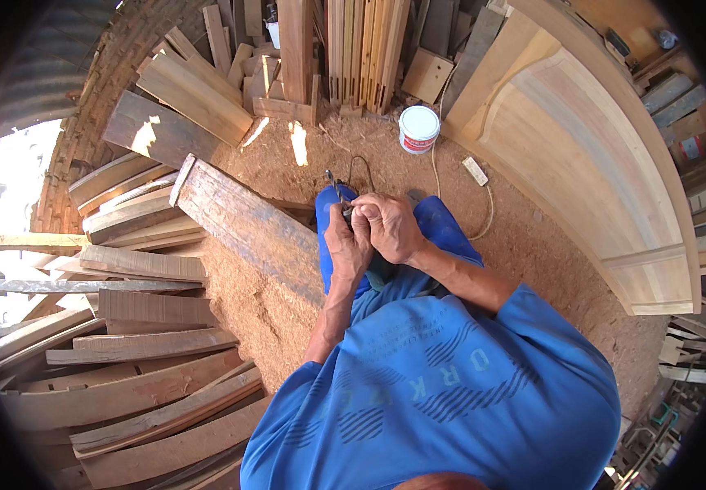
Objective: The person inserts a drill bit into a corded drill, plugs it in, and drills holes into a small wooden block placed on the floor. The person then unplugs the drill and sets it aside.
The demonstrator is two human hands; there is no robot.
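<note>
Both of my hands meet over my lap, around the front end of what looks like a power drill [379, 271]; its dark green body shows only in part below my wrists. A thin spiral drill bit [337, 186] sticks out beyond my fingers, pointing away and a little left. My left hand [347, 243] is closed round the drill's front end. Fingers bent, my right hand [394, 229] grips from the other side, its fingertips pressed against the left thumb. The part between the fingers is mostly hidden.
A long worn plank [243, 224] slants to my left knee. Stacked boards [157, 310] fill the left side. Ahead stand a white lidded bucket [419, 129] and upright timbers [368, 53]. A power strip [475, 171] with a cord lies on sawdust. A large wooden panel [590, 155] leans right.
</note>
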